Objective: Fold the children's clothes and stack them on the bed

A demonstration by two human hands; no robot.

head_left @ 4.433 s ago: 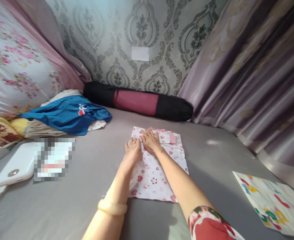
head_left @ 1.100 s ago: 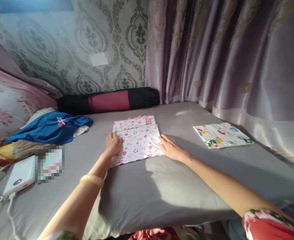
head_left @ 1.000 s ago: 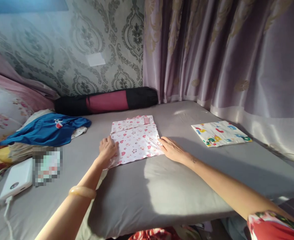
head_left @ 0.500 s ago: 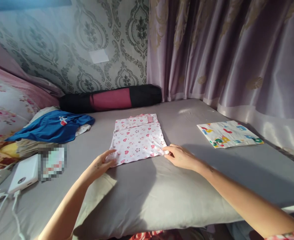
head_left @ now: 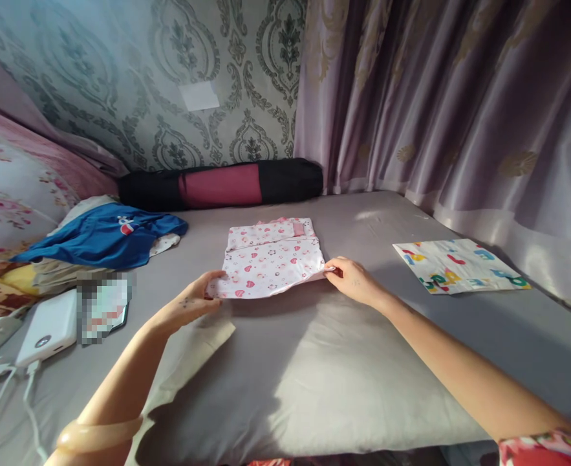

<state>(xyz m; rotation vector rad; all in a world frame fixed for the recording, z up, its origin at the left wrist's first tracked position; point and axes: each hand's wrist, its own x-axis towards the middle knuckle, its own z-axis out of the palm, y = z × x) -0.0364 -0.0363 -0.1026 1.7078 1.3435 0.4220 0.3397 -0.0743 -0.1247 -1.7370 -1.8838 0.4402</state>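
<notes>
A white cloth garment point(head_left: 275, 259) with pink hearts and small flowers lies partly folded on the bed, its far end turned over in a band with a pink patch. My left hand point(head_left: 198, 294) pinches its near left corner, thumb below and fingers above. At the near right corner, my right hand point(head_left: 355, 278) grips the edge between thumb and fingers. The near edge is lifted off the sheet and sags a little between both hands; the far part rests flat. A bangle point(head_left: 98, 435) circles my left wrist.
The grey bedsheet point(head_left: 246, 362) carries a folded cloth with colourful figures point(head_left: 460, 264) at right. To the left are a blue garment point(head_left: 101, 236) on a pile, a white power bank point(head_left: 50, 327) with cables and a blurred flat object point(head_left: 105, 310). A black-and-red roll bag point(head_left: 222, 184) lies against the wall.
Both hands have raised the garment's near edge off the bed and moved it slightly away from me. The far part stays in place. The camera view has shifted slightly.
</notes>
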